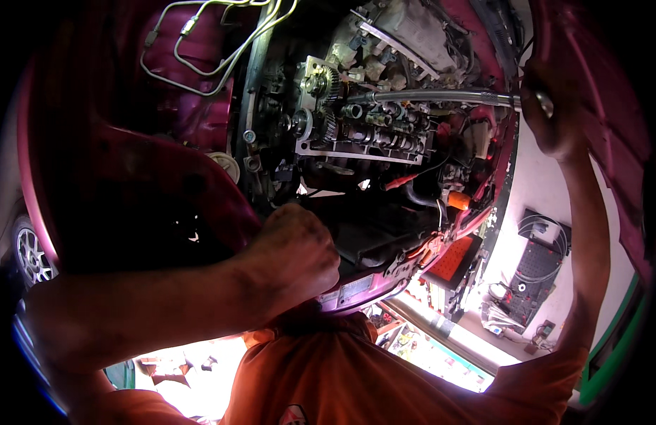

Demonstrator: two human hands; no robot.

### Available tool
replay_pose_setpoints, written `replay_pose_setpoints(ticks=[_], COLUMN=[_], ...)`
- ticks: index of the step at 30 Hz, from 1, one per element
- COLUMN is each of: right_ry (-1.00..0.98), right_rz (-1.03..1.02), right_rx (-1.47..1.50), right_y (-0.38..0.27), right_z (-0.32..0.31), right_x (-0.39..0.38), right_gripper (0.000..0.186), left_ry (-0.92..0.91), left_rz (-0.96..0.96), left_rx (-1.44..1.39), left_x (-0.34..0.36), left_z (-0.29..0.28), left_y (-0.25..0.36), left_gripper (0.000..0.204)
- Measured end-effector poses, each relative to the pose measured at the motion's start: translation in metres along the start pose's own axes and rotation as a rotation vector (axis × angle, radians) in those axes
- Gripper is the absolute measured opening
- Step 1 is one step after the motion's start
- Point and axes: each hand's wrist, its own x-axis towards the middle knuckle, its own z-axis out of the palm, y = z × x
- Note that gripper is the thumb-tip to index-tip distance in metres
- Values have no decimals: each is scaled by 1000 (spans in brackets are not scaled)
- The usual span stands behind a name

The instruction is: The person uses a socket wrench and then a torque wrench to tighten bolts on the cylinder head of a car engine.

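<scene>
My right hand (552,117) is wrapped round the handle end of a long chrome torque wrench (441,96). The wrench lies level across the opened engine, and its far end reaches in among the parts beside the gears, where its tip is hard to make out. Below it are the exposed camshafts (374,134) in the cylinder head (363,152), with a toothed gear (329,83) at their left. My left hand (294,248) is closed in a fist near the front edge of the engine bay. Its fingers hide whatever may be inside.
Pale cables (218,71) loop over the upper left of the purple car body (150,159). A red clip (401,182) on a wire and an orange-capped part (458,200) sit right of the engine. Beyond the car, a black case (537,273) and coiled cable lie on the floor.
</scene>
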Motion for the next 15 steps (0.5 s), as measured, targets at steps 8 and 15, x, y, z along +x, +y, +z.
replay_pose_setpoints(ticks=[8, 15], right_ry=[-68, -49], right_rz=[-182, -94], right_rx=[-119, -62], right_y=[-12, -14], right_z=[-20, -21], right_x=[3, -14], right_gripper=[13, 14], left_ry=[92, 232], left_rz=[83, 119], left_rx=[61, 135], left_x=[6, 13], left_z=[0, 2], left_y=[-7, -17], left_gripper=[10, 10])
